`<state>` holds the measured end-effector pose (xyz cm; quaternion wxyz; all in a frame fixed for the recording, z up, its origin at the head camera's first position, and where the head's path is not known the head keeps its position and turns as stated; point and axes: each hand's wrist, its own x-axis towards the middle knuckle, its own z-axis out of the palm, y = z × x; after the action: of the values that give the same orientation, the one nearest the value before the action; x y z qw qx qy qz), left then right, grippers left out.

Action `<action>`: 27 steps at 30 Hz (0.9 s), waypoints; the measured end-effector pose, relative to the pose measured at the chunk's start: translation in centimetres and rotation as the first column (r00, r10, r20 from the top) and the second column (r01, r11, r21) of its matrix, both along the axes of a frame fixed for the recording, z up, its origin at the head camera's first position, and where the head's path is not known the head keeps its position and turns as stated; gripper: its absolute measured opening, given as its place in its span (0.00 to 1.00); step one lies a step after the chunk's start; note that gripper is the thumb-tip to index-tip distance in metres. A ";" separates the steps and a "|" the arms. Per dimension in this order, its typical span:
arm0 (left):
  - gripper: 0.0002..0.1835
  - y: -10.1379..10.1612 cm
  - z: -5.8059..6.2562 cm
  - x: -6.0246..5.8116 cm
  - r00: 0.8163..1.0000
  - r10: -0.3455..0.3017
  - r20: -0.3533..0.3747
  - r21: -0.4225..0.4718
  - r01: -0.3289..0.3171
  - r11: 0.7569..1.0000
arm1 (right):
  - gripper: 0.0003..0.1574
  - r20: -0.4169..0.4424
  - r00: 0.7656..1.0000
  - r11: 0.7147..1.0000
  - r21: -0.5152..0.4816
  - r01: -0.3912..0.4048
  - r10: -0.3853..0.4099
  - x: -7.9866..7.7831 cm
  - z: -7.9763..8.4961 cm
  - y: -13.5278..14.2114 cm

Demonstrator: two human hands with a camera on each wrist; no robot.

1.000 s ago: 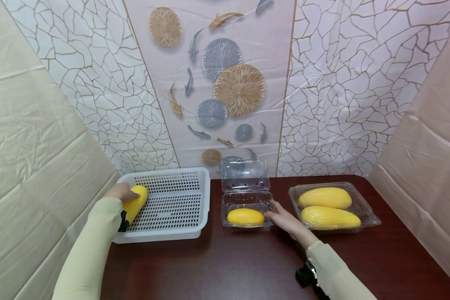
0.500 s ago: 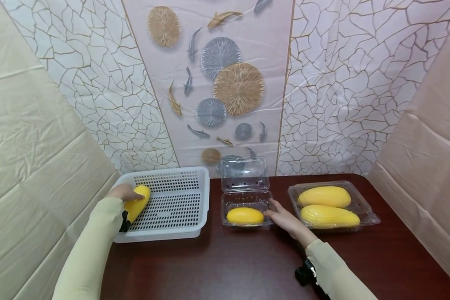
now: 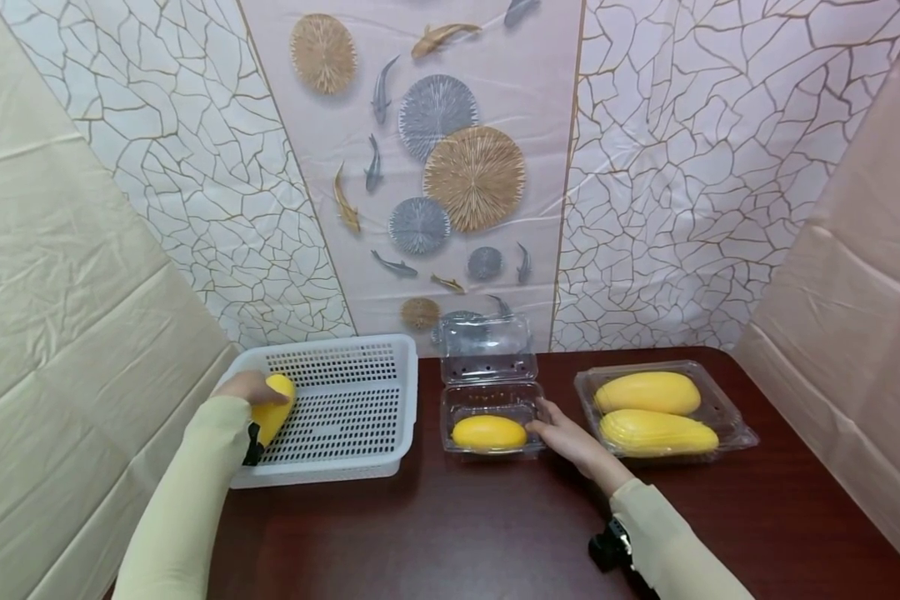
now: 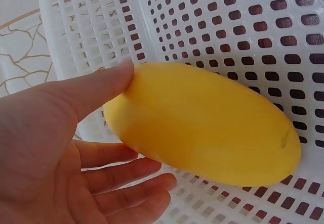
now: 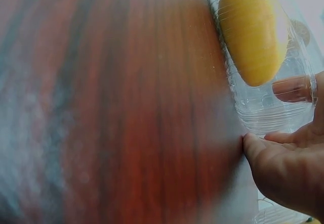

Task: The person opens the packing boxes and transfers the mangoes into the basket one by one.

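From my end, I see the left hand (image 4: 45, 138) gripping one end of a smooth yellow oval fruit (image 4: 202, 125), the thumb on one side and the index fingertip against the other, with the remaining fingers spread beneath. That fruit is inside the white perforated basket (image 3: 408, 408) at the left of the table (image 3: 450, 533), by its left wall, lying aslant. My right hand (image 3: 566, 437) holds the right end of a clear plastic clamshell box (image 3: 495, 394) in the middle of the table; the right wrist view gives me the thumb tip at the near corner and a finger showing through the plastic. The box's lid (image 3: 487, 346) stands raised at the far side, and a second yellow fruit (image 3: 489, 432) lies crosswise in the near part of the tray. Farther right I have a larger clear plastic pack (image 3: 725, 407) with two yellow fruits inside, one far (image 3: 648, 392) and one near (image 3: 658, 433). Behind the table hangs a patterned backdrop (image 3: 476, 179) with fish and round motifs. Much of the tabletop in the right wrist view is blurred.
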<state>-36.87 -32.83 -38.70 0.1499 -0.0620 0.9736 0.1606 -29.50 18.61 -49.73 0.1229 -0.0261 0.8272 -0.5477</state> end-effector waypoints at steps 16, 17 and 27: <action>0.34 0.5 -1.1 -1.0 0.997 0.081 0.016 -0.020 -0.080 0.997 | 0.47 -0.004 1.000 1.000 -0.014 0.006 -0.006 0.0 -0.1 0.0; 0.34 0.6 -1.2 -0.9 0.996 0.083 0.016 -0.029 -0.082 0.996 | 0.47 -0.005 1.000 1.000 -0.016 0.007 -0.007 0.0 -0.1 0.0; 0.36 0.6 -1.8 -1.5 0.995 0.103 -0.012 -0.009 -0.103 0.995 | 0.46 -0.011 1.000 1.000 -0.020 0.008 -0.008 0.1 0.0 0.1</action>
<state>-38.39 -32.27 -40.48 0.1356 -0.1121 0.9707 0.1637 -29.36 18.74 -49.71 0.1159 -0.0268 0.8224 -0.5564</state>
